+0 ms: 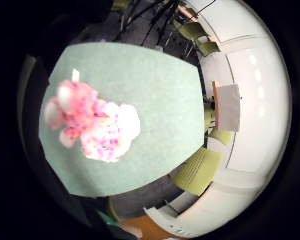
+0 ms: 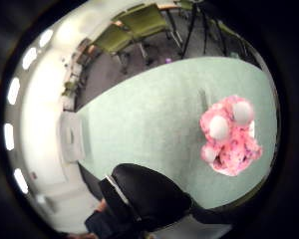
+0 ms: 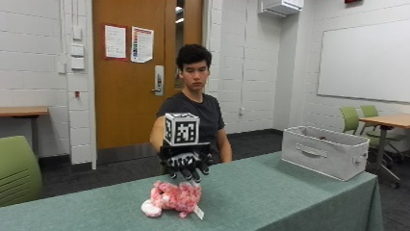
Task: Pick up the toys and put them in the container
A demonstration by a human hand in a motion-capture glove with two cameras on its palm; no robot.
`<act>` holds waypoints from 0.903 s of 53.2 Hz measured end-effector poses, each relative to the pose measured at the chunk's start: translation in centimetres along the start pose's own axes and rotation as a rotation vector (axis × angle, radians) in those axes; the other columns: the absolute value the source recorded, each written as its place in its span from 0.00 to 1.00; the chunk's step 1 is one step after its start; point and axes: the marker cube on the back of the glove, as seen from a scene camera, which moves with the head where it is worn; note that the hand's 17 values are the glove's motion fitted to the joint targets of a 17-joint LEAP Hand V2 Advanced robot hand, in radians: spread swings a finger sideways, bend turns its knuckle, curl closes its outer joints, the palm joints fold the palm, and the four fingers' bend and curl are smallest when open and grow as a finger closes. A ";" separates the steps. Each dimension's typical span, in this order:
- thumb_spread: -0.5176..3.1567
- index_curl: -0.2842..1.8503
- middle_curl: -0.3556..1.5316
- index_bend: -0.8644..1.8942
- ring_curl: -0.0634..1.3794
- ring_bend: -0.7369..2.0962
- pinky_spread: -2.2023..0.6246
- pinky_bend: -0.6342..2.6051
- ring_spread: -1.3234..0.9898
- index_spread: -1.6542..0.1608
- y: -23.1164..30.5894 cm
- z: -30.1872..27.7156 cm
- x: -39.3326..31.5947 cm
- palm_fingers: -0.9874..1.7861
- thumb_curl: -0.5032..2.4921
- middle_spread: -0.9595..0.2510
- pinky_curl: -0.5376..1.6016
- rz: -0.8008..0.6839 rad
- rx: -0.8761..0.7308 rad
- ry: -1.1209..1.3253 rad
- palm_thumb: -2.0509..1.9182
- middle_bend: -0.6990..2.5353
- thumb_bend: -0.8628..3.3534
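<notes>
Centrally on the green-covered bench (image 3: 275,197), toward its near edge, a pink plush toy (image 3: 172,197) is seen lying on its side, with pale rounded feet or paws turned outward and a small white tag (image 3: 199,212) resting on the cloth beside it. Just above the toy, the gloved right hand (image 3: 186,162) is held with its palm turned down and its fingers (image 3: 193,175) spread and pointing downward; the tips are seen close over the toy's upper side, and it cannot be told whether they touch it. Nothing is gripped by the fingers. From both palm views the toy is shown apart from the palm, lying alone on the cloth, with bare green surface all round it. Well apart from the toy, at the far end of the bench on the person's left, a grey fabric container (image 3: 325,151) with a handle on its side is set, its opening upward; what lies inside cannot be made out. Between toy and container only bare cloth is seen, so nothing stands in the way. Beyond the bench, green chairs (image 3: 17,169) are placed at both sides of the room, a wooden door (image 3: 131,72) with papers fixed to it is shut behind the person, and a whiteboard (image 3: 365,62) is mounted on the side wall.
</notes>
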 end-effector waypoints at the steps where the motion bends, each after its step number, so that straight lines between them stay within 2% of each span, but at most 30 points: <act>1: 0.37 0.28 0.42 0.36 0.24 0.33 0.77 0.41 0.48 0.77 0.0 0.6 0.2 0.33 0.21 0.72 0.40 0.001 -0.011 -0.005 0.47 0.30 0.17; 13: 0.36 0.25 0.42 0.33 0.25 0.33 0.77 0.42 0.49 0.78 0.0 6.6 2.4 0.30 0.21 0.73 0.41 0.066 -0.108 -0.036 0.47 0.30 0.17; 23: 0.36 0.22 0.42 0.33 0.25 0.33 0.78 0.43 0.51 0.77 -0.1 8.8 3.7 0.29 0.21 0.74 0.41 0.084 -0.088 -0.092 0.48 0.29 0.18; 28: 0.38 0.19 0.42 0.30 0.28 0.38 0.78 0.45 0.51 0.77 0.1 9.7 4.0 0.35 0.22 0.75 0.42 0.107 -0.086 -0.124 0.51 0.30 0.19; 29: 0.37 0.20 0.42 0.32 0.28 0.38 0.78 0.45 0.51 0.77 0.1 9.8 4.0 0.33 0.22 0.76 0.42 0.111 -0.080 -0.128 0.50 0.30 0.19; 31: 0.39 0.18 0.43 0.29 0.30 0.42 0.77 0.47 0.50 0.76 0.2 9.8 4.0 0.38 0.23 0.75 0.43 0.118 -0.068 -0.129 0.52 0.32 0.20; 41: 0.45 0.17 0.45 0.35 0.34 0.50 0.73 0.49 0.44 0.74 0.7 9.3 3.6 0.44 0.26 0.70 0.43 0.145 -0.010 -0.106 0.60 0.37 0.24; 48: 0.48 0.17 0.44 0.36 0.34 0.55 0.68 0.54 0.40 0.72 1.0 8.5 2.9 0.58 0.28 0.65 0.43 0.135 0.091 -0.014 0.64 0.37 0.26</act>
